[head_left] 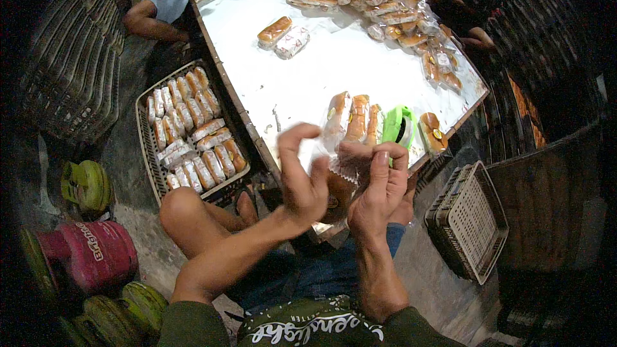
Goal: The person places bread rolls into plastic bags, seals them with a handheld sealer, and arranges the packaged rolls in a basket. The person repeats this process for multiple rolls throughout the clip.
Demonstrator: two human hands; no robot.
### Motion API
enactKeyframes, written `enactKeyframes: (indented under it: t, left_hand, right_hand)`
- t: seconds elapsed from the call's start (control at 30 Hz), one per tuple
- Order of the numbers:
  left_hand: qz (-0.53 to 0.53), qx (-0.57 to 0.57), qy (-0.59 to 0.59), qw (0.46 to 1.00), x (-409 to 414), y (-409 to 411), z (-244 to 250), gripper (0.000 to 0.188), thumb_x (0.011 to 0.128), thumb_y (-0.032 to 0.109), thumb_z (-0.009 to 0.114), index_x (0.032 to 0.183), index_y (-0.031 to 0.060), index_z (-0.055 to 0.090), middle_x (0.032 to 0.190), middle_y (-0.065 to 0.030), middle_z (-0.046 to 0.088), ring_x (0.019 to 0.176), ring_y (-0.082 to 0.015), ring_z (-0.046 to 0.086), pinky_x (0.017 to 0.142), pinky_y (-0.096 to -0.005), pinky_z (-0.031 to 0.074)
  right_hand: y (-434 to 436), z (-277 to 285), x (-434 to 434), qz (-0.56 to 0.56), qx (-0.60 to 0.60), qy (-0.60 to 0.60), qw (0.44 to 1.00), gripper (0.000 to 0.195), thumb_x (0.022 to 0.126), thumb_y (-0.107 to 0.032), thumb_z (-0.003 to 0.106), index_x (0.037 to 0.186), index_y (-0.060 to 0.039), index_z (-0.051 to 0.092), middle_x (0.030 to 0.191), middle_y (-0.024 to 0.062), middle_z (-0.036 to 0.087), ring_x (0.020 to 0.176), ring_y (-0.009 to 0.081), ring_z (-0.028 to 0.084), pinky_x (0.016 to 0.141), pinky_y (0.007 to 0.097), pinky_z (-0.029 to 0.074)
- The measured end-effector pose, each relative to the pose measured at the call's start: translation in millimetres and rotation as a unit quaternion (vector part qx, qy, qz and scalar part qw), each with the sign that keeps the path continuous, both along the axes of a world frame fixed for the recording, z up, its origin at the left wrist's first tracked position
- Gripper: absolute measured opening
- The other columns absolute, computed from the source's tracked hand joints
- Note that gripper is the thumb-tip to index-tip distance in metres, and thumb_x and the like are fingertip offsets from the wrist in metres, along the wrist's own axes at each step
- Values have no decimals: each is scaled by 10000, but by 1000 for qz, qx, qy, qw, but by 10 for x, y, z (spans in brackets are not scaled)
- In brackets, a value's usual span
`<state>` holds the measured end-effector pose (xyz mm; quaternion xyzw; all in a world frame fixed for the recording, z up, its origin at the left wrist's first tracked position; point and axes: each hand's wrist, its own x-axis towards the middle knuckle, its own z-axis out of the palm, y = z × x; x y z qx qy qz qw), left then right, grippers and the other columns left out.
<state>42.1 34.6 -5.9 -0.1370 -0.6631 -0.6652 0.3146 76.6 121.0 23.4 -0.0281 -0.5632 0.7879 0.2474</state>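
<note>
My right hand [378, 183] pinches the crimped end of a clear plastic wrapper, with a brown bread bun [339, 197] inside it hanging partly hidden below the fingers. To its left, my left hand [306, 178] is raised and blurred, its fingers curled but apart, with nothing seen in them. Just beyond the hands, several wrapped buns [357, 115] stand in a row at the near edge of the white tabletop [270, 91]. Beside that row is a bright green tape dispenser [401, 125]. Another wrapped bun [433, 132] lies to its right.
A plastic crate [144, 142] of wrapped buns sits left of the table. Many more wrapped buns [395, 17] are heaped at the far right, and two buns [283, 37] lie farther back. Stacked crates [470, 221] stand at right, gas cylinders [96, 255] at left. Other people [168, 0] sit around.
</note>
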Motion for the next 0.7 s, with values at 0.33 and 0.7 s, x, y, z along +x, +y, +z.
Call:
enactKeyframes:
  t: [0.33,0.7]
  left_hand:
    - [-154,3,-196,968,0,-216,-6,220,986,211,542,897,15,590,760,-9,546,738,-89,506,718,-244,448]
    - [-125,-37,-114,985,-109,-347,-21,313,830,271,750,790,10,583,923,-97,517,846,-182,537,719,-314,468]
  right_hand:
    - [-103,-146,-11,34,286,-73,955,477,945,-112,555,1371,42,404,1322,193,527,1158,294,550,997,352,416]
    - [77,-109,-38,-72,535,19,842,150,838,-30,678,968,-18,603,1037,116,522,927,273,547,829,375,462]
